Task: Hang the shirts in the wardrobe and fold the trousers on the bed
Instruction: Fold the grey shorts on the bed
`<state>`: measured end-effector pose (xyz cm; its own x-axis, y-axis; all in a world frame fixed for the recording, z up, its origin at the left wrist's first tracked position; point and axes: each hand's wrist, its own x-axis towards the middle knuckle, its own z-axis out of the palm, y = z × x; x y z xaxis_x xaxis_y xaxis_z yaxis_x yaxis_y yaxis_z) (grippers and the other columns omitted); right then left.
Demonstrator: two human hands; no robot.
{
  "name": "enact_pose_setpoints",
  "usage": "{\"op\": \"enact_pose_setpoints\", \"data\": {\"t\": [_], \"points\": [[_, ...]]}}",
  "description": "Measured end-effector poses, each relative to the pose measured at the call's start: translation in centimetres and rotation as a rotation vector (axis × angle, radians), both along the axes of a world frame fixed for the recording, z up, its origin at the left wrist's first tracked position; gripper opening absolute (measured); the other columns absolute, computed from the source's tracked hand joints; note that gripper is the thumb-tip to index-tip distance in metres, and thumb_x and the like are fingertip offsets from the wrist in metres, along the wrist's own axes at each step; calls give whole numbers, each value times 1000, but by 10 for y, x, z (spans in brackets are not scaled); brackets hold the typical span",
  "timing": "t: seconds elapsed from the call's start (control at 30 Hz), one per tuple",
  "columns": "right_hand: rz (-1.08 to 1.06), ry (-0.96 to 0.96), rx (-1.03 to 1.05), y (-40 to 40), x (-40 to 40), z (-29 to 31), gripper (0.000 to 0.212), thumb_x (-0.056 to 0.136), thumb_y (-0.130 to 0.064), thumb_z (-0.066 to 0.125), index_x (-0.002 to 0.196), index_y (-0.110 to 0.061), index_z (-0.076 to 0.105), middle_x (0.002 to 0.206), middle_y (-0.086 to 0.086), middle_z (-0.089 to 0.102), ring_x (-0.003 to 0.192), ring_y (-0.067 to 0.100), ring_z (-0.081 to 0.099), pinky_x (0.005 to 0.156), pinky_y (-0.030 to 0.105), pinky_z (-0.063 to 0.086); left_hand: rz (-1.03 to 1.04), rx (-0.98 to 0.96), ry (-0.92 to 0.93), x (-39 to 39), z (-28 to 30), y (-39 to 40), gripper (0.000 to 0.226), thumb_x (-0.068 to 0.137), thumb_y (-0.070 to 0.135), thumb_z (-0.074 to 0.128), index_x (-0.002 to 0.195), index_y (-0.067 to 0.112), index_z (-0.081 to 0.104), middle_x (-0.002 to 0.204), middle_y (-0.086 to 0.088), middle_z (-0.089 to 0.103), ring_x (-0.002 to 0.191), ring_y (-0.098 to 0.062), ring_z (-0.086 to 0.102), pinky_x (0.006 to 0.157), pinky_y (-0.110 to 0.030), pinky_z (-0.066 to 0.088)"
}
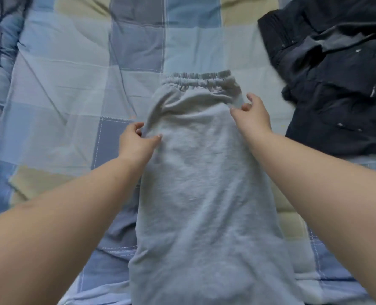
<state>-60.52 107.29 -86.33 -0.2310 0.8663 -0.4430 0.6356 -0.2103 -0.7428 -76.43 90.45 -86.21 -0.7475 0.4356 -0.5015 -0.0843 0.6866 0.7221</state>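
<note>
Head view, near to far: two bare forearms reach forward over pale grey sweatpants with an elastic waistband [201, 172], which lie lengthwise on a bed covered by a quilt in blue, grey and beige checks [72, 84], waistband at the far end. Left hand [136, 139] pinches the fabric at the trousers' left edge between thumb and curled fingers. Right hand [252, 111] pinches the right edge just below the waistband. Farther right, a crumpled heap of dark navy clothing [334, 80] rests on the quilt, apart from the trousers.
</note>
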Motion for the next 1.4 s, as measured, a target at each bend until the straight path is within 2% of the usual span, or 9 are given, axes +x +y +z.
{"op": "enact_pose_setpoints", "data": {"t": [0.3,0.43,0.6,0.83,1.0,1.13,1.23,1.3,1.4], "points": [[-224,155,-407,-146,180,-12,26,90,-12,62,115,-14,58,103,2,67,84,8,64,71,17,53,-29,-140,-423,98,4,-164,29,77,22,79,103,21,65,96,4,73,87,-17,70,70,-31,54],[-150,58,-633,-202,236,-8,19,89,-18,64,107,-17,62,105,3,71,90,18,69,79,33,54,6,-198,-593,129,5,-213,40,74,13,80,111,11,64,105,-5,73,95,-23,70,87,-40,54],[-177,88,-721,-219,253,4,17,89,-15,63,106,-15,63,100,3,72,92,20,69,81,35,53,182,-47,-730,143,10,-234,23,90,9,57,112,7,63,105,-8,73,95,-22,70,74,-28,59],[-68,-90,-665,-243,276,9,12,91,-23,61,94,-15,70,99,4,72,93,21,68,88,42,54,-34,-336,-709,168,10,-266,24,88,18,67,109,8,65,106,-9,72,95,-26,68,81,-36,53],[-204,-110,-806,-263,291,29,15,94,-22,56,103,-12,64,108,6,66,93,15,62,56,19,54,-68,-430,-659,180,25,-288,18,93,22,61,106,10,63,101,-13,70,82,-27,67,61,-32,57],[-227,-107,-720,-274,294,52,22,94,-20,56,116,-14,59,112,4,63,91,16,62,55,21,54,-127,-388,-536,187,50,-298,28,91,28,63,116,15,61,109,-5,70,94,-20,67,87,-42,54],[-279,16,-609,-272,289,73,37,95,-13,54,125,-33,47,102,-4,63,89,18,64,59,28,58,-87,-281,-457,182,76,-295,45,81,35,69,123,24,56,114,1,69,99,-19,68,96,-45,50],[-322,129,-582,-266,285,89,32,96,-8,51,116,-33,54,100,-3,64,85,16,65,57,27,56,72,-157,-544,178,94,-286,50,86,26,67,133,28,50,118,2,67,96,-21,68,88,-41,53],[-391,311,-630,-242,270,102,20,96,-5,46,95,-19,59,92,6,64,65,14,65,53,25,55,295,-10,-600,160,111,-256,45,94,14,56,132,37,45,102,11,66,61,-18,51,57,-28,45]]}}
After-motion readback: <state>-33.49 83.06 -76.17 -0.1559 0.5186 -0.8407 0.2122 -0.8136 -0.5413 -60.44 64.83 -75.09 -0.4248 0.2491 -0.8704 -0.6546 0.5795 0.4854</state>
